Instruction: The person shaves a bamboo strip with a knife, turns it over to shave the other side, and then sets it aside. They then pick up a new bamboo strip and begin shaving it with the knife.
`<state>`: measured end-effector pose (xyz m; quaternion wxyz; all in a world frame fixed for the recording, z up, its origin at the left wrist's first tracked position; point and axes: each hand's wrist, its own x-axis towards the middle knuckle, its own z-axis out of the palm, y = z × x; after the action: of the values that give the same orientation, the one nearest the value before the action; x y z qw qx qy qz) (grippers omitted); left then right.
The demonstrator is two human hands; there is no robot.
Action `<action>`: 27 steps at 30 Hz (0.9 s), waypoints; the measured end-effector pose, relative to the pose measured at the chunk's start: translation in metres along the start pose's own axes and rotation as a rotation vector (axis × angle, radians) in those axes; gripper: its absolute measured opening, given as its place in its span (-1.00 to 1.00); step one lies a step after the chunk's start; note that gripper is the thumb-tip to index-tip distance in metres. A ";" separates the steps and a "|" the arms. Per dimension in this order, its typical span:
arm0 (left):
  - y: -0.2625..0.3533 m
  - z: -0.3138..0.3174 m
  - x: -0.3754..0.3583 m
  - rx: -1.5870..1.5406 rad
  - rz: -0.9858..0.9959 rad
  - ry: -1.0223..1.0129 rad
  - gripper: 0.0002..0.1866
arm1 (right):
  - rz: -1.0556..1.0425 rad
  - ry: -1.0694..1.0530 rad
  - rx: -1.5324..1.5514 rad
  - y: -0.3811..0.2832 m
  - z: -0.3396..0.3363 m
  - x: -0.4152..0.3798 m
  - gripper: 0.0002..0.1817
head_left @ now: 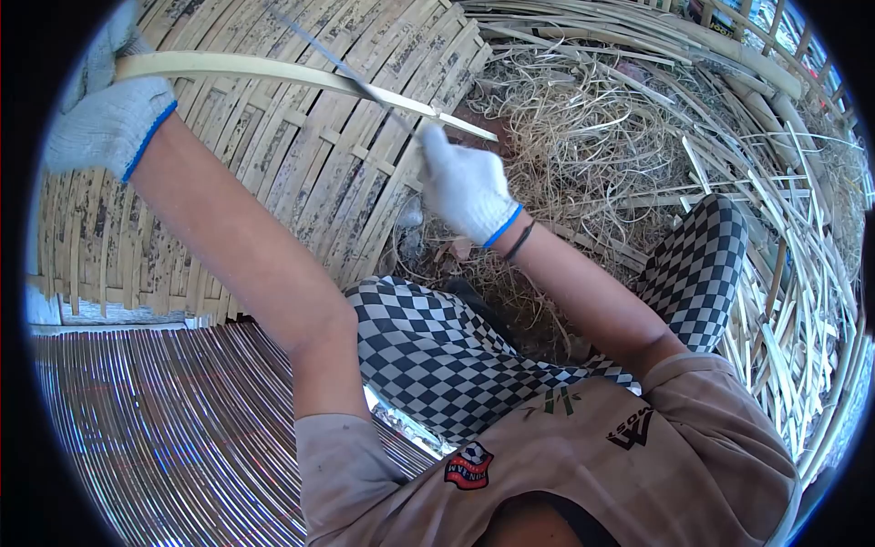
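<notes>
My left hand (105, 123), in a white knit glove with a blue cuff, is at the upper left with its fingers closed around one end of a pale bamboo strip (237, 66). From there the strip stretches right in a slight curve to its thin tip. My right hand (467, 187), gloved the same way, grips a knife (342, 68) with a long narrow blade; its handle is mostly hidden in the fist. The blade points to the upper left and crosses the strip. Motion slightly blurs the right hand.
A woven bamboo panel (301, 173) lies behind the strip. Curly shavings (583, 137) heap to the right, beside many loose split strips (802, 337). Ridged, shiny sheeting (164, 419) fills the lower left. My legs in checkered trousers (428, 346) are bent below my hands.
</notes>
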<state>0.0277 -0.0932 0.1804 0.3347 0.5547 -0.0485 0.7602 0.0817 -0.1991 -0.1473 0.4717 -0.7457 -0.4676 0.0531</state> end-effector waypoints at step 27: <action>-0.031 -0.037 0.063 -0.533 -0.292 -0.659 -0.62 | 0.102 -0.032 0.005 0.041 0.024 0.004 -0.76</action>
<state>0.0050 -0.0235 0.2122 0.5365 0.6627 -0.2678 0.4487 0.0983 -0.1852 -0.1899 0.4628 -0.7663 -0.4365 0.0901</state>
